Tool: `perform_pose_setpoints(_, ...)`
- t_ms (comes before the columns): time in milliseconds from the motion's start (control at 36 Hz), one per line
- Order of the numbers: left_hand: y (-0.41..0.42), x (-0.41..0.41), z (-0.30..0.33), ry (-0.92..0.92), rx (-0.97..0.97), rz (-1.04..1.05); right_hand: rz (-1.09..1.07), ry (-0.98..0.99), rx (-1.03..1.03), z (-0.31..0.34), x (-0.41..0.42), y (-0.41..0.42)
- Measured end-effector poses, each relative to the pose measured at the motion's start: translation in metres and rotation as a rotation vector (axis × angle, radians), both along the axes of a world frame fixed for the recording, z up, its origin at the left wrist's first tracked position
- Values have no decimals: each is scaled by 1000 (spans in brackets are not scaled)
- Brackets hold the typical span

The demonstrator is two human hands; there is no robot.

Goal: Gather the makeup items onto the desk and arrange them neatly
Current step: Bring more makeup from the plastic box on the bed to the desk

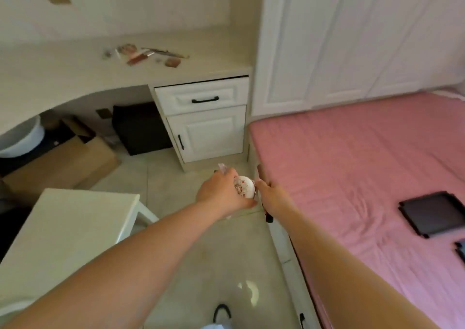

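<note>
Two bare hands meet at the centre of the frame, above the pale tiled floor [201, 240] and just left of the pink bed [364, 177]. The left hand [222, 191] is curled round a round white compact [243, 186] with a reddish floral pattern on its face; the compact sits at the hand's fingertip side, facing the right hand, and a small clear item [223, 168] sticks up above the same hand's knuckles. The right hand [270, 194] grips slim dark stick-like items [264, 195]: one end pokes up above the fingers, another hangs below the wrist. What exactly these are is too blurred to tell. The two hands nearly touch at the compact's right rim.

In the upper left of the frame, the cream desk [63, 69] carries a loose scatter of makeup items [146, 54], well apart from both hands. On the bed at right lies a dark tray [435, 214].
</note>
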State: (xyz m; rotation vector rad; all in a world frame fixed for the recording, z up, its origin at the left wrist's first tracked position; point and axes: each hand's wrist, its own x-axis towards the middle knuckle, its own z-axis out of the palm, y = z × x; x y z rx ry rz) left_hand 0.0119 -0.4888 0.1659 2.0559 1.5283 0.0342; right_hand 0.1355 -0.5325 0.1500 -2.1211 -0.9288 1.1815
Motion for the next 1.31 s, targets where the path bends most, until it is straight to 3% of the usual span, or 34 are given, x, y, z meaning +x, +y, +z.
perform_pose_setpoints(333, 91, -148, 4, 25, 17, 329, 400, -88, -12, 20, -134, 133)
perform_pose_setpoints(833, 289, -226, 31, 41, 53, 620, 736, -164, 67, 32, -220, 374)
perform_pose_setpoints(1083, 375, -267, 29, 73, 42, 706, 832, -177, 71, 31, -258, 467)
perform_pose_setpoints(1306, 460, -314, 19, 63, 28, 674, 785, -224, 57, 20, -293, 555)
